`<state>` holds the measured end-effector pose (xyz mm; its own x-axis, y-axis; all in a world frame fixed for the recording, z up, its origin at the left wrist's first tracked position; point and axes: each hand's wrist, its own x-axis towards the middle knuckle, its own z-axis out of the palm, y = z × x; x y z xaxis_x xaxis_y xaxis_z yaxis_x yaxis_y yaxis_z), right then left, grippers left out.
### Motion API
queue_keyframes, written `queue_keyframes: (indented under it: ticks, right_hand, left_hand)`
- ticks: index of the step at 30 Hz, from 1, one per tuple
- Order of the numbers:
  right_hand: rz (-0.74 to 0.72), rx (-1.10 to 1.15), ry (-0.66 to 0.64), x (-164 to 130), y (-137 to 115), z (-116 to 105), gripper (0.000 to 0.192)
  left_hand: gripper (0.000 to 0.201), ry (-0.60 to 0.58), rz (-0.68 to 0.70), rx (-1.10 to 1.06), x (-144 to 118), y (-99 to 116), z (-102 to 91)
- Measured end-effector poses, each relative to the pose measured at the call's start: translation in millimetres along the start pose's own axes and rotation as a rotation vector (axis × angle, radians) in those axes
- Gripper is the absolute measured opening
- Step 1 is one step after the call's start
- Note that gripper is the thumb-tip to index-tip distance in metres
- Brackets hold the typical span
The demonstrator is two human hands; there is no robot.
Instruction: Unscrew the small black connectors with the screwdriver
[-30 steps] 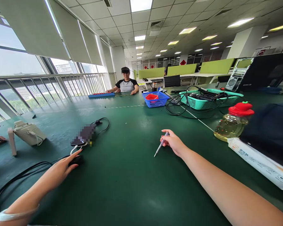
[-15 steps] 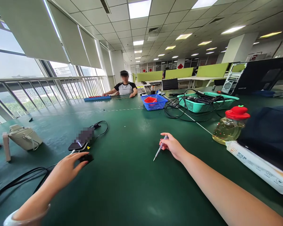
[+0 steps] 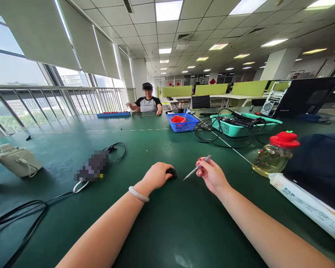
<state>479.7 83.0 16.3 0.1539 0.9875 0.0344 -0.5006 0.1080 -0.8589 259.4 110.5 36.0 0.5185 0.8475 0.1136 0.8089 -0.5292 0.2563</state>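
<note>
Looking down from the head view, two bare arms reach over a big green surface [image 3: 162,223]. The left hand [image 3: 155,175] sits near the middle of the frame, with a white bracelet [image 3: 139,194] on its wrist. This hand is curled over a small black thing [image 3: 171,172], and its fingers press that thing down onto the surface. Only the end of the black thing peeks out, so what it is cannot be told.

Just to the right, the right hand [image 3: 212,175] is clenched around a thin clear tool [image 3: 197,168] that looks like a pen. The tool tilts, and its sharp tip points left and down, close to the black thing but not touching it.

At the right edge stands a bottle with a red lid [image 3: 273,154], next to a white packet [image 3: 304,203]. Farther back, in the upper middle, are a blue basket [image 3: 184,122] and a teal basket [image 3: 244,124] full of black cables. A white bag [image 3: 18,160] lies at the left edge. Far off, another person [image 3: 147,100] sits at the surface.
</note>
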Motion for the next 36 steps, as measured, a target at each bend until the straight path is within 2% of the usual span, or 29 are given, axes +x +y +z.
queue_keyframes:
  ticks: [5, 10, 13, 17, 19, 21, 26, 36]
  right_hand:
    - [-0.026, -0.063, -0.082, -7, 2, 6, 0.042]
    - [-0.142, -0.208, -0.196, -13, 8, 9, 0.042]
    - [-0.281, -0.373, -0.256, -19, 8, 8, 0.035]
    - [-0.592, -0.697, -0.386, -31, 2, 10, 0.027]
    - [-0.73, -0.791, -0.466, -37, -1, 13, 0.022]
    - [-0.801, -0.845, -0.533, -41, -3, 15, 0.018]
    - [-0.863, -0.948, -0.627, -44, -8, 17, 0.015]
    - [-0.815, -1.134, -0.759, -45, -3, 19, 0.012]
  left_hand:
    - [0.043, 0.091, -0.028, -0.11, -4, -11, 18.9]
    - [0.056, 0.094, -0.007, -0.24, -5, -25, 24.9]
    - [0.05, 0.094, -0.022, -0.264, -4, -28, 24.6]
    - [0.038, 0.106, 0.003, -0.259, -4, -28, 23.8]
    - [0.036, 0.118, -0.004, -0.267, -6, -27, 23.8]
    - [0.035, 0.124, -0.009, -0.284, -7, -26, 23.9]
    - [0.034, 0.135, -0.008, -0.306, -7, -25, 24.0]
    - [0.032, 0.142, -0.006, -0.316, -9, -23, 23.2]
